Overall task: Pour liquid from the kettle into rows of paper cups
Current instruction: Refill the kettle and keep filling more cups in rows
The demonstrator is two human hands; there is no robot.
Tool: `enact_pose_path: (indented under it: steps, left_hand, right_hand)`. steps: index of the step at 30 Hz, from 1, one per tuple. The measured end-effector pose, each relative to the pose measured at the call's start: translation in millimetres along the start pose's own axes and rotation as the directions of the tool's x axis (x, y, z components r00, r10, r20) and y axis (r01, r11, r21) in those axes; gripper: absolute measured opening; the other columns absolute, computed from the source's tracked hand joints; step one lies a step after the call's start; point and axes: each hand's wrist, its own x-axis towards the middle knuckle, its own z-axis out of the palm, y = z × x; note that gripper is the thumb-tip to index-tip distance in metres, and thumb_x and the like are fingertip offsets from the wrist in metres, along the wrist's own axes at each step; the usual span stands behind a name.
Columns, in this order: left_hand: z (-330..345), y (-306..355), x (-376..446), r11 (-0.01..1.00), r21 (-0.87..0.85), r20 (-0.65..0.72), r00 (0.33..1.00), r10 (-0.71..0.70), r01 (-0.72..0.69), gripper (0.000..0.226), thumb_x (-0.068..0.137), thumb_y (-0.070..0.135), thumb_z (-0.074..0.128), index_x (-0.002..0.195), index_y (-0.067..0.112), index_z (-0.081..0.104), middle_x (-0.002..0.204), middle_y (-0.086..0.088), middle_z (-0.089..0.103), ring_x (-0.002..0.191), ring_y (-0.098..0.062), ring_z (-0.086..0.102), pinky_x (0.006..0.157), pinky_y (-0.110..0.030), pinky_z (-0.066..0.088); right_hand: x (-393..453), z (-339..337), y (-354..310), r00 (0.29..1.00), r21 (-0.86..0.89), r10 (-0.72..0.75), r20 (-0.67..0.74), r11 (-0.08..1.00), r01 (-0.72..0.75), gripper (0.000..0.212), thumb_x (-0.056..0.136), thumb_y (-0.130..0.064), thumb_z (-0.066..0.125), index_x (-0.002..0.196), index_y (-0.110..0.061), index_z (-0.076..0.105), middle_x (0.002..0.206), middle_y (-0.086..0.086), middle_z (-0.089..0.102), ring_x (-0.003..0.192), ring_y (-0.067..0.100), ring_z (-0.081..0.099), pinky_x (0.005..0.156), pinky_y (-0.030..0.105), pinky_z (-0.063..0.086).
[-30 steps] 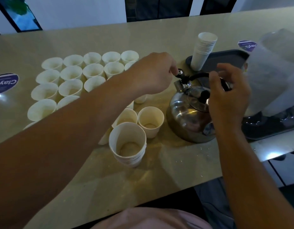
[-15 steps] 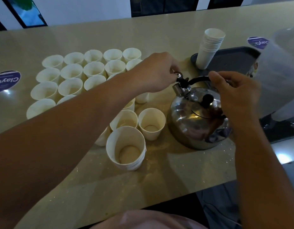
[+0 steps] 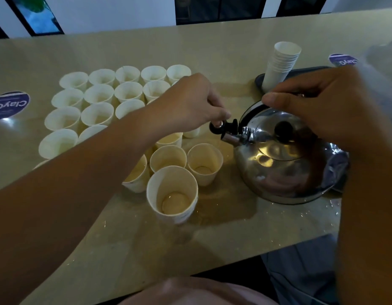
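Standing on the desk [image 3: 212, 51] near its front edge, the kettle [image 3: 287, 168] is polished steel, so it looks rigid, smooth and probably heavy if liquid is inside; how full it is I cannot tell. The black arched handle [image 3: 248, 111] over the lid is the natural place to hold, because the shiny body may be slippery and perhaps warm. The right hand [image 3: 336, 111] is curled over this handle, though the fingers hide most of the contact. The left hand [image 3: 190, 104] pinches the small black cap [image 3: 219, 125] at the end of the spout [image 3: 232, 137], apparently to open it.

The paper cups [image 3: 98, 113] are light and soft-walled; a small push can tip or crush them. They stand in close rows to the left, and three nearer cups and a nested stack [image 3: 172, 194] are just beside the spout. The left forearm crosses over several cups and hides them. Behind the kettle a tall cup stack [image 3: 281, 64] stands on a dark tray [image 3: 311, 70], near enough to hinder a wide swing.
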Motion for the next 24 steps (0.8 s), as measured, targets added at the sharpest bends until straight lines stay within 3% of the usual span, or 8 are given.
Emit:
enact_pose_path:
  steps: [4, 8, 13, 17, 22, 24]
  left_hand:
    - [-5, -1, -13, 0.998, -0.055, 0.039, 0.999, -0.012, 0.014, 0.011, 0.089, 0.037, 0.072, 0.089, 0.029, 0.080, 0.074, 0.015, 0.074, 0.071, 0.004, 0.066, 0.063, -0.015, 0.046]
    - [-9, -4, -21, 0.994, -0.107, 0.057, 0.998, 0.002, 0.004, 0.015, 0.091, 0.034, 0.070, 0.085, 0.025, 0.080, 0.073, 0.015, 0.074, 0.070, 0.003, 0.066, 0.063, -0.008, 0.048]
    - [-12, -4, -29, 0.990, -0.138, 0.084, 0.996, 0.009, 0.003, 0.018, 0.094, 0.031, 0.068, 0.078, 0.036, 0.074, 0.071, 0.019, 0.073, 0.071, 0.005, 0.067, 0.062, -0.004, 0.046]
    - [-15, -5, -32, 0.992, -0.122, 0.114, 0.993, 0.008, 0.006, 0.012, 0.092, 0.030, 0.070, 0.085, 0.030, 0.079, 0.075, 0.017, 0.074, 0.076, 0.004, 0.068, 0.066, -0.007, 0.049]
    - [-12, -7, -32, 0.995, -0.101, 0.137, 0.991, 0.007, 0.007, 0.009, 0.091, 0.029, 0.071, 0.091, 0.028, 0.080, 0.078, 0.016, 0.075, 0.081, 0.000, 0.068, 0.076, -0.016, 0.053]
    - [-10, -9, -32, 0.996, -0.090, 0.132, 0.991, 0.010, 0.002, 0.010, 0.092, 0.031, 0.070, 0.088, 0.029, 0.080, 0.077, 0.017, 0.074, 0.080, 0.001, 0.068, 0.073, -0.013, 0.050]
  right_hand:
    - [-2, 0, -20, 0.997, -0.035, -0.060, 0.049, 0.997, 0.062, 0.008, 0.077, -0.046, 0.077, 0.083, -0.046, 0.072, 0.087, -0.037, 0.067, 0.078, -0.008, 0.067, 0.070, 0.007, 0.051]
    - [-1, 1, -31, 0.993, -0.072, -0.055, 0.103, 0.995, 0.063, 0.014, 0.076, -0.047, 0.076, 0.088, -0.041, 0.075, 0.087, -0.041, 0.063, 0.080, -0.012, 0.064, 0.064, -0.001, 0.044]
    - [2, 4, -41, 0.990, -0.133, -0.046, 0.135, 0.989, 0.064, 0.027, 0.075, -0.052, 0.073, 0.095, -0.036, 0.078, 0.083, -0.031, 0.069, 0.085, -0.006, 0.066, 0.065, 0.004, 0.046]
    - [4, 7, -48, 0.987, -0.152, -0.049, 0.151, 0.986, 0.072, 0.018, 0.076, -0.049, 0.075, 0.091, -0.040, 0.077, 0.088, -0.028, 0.068, 0.088, -0.001, 0.065, 0.072, 0.015, 0.048]
    - [9, 6, -53, 0.978, -0.190, -0.026, 0.208, 0.980, 0.066, 0.017, 0.073, -0.050, 0.077, 0.088, -0.041, 0.076, 0.086, -0.032, 0.064, 0.090, -0.014, 0.061, 0.074, 0.013, 0.046]
    - [10, 7, -54, 0.977, -0.186, -0.014, 0.213, 0.981, 0.055, 0.016, 0.072, -0.050, 0.078, 0.086, -0.043, 0.075, 0.087, -0.029, 0.067, 0.090, -0.008, 0.063, 0.078, 0.015, 0.048]
